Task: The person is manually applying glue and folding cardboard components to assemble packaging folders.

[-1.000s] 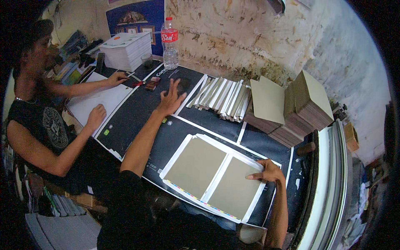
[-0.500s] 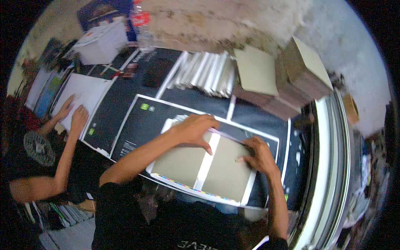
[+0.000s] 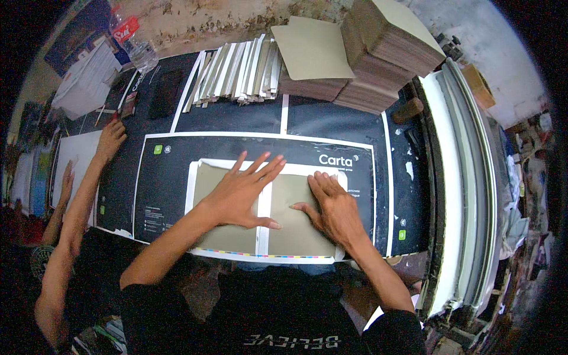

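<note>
Two grey-brown boards, a left board (image 3: 234,238) and a right board (image 3: 293,235), lie side by side on a white paper sheet (image 3: 191,188). A narrow white strip (image 3: 261,244) runs between them. White paper edges the boards at the far side, and a coloured bar lines the near margin. My left hand (image 3: 239,192) lies spread and flat across the left board and the strip, its fingertips at the far edge. My right hand (image 3: 332,207) rests flat on the right board, thumb out and fingertips near the far edge. Neither hand holds anything.
Behind are stacked grey boards (image 3: 378,65) and a heap of white strips (image 3: 245,71). A roller machine (image 3: 467,189) stands right. At left are a co-worker's hand (image 3: 111,139), a paper stack (image 3: 89,83) and a plastic bottle (image 3: 139,50). Black printed sheeting (image 3: 331,118) covers the table.
My left hand has opened out from the far paper edge to lie spread on the boards. My right hand has flattened. The co-worker's nearer hand has reached farther away. The view has shifted.
</note>
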The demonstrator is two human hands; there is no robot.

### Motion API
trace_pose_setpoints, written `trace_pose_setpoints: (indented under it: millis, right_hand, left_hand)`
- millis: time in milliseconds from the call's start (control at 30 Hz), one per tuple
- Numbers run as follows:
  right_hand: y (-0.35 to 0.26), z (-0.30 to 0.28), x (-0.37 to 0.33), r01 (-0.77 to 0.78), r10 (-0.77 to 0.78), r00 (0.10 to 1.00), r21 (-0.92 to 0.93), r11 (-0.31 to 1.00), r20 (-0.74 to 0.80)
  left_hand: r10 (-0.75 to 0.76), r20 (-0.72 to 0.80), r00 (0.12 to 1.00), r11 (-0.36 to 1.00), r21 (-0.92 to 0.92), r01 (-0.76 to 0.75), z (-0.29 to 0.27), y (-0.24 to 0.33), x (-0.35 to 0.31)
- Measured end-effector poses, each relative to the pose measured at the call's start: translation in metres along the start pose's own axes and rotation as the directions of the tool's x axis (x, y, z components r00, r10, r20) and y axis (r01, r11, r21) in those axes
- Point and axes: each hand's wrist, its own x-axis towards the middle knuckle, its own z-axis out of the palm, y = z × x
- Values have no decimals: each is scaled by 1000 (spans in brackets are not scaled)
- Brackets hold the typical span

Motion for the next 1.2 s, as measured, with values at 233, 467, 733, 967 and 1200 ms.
trace_pose_setpoints:
  millis: [233,467,733,967,1200]
  right_hand:
    - [34,28,75,214,-288,878,-226,950,-381]
    - [-10,33,52,313,-337,923,-146,938,-187]
    - [-20,43,34,345,-350,927,-57,937,-135]
    - [-48,36,73,392,-336,908,222,893,-251]
    - [-74,80,76,493,-478,844,4,870,-244]
  left_hand:
    - [23,-35,999,998,-58,-25,13,2,-4]
    - [-99,-119,988,961,-270,63,11,-1,-17]
    - [-299,48,953,946,145,290,-19,-33,-66]
    - [-353,17,936,936,16,353,-4,-25,-84]
    - [-365,-119,923,927,49,373,-20,-28,-73]
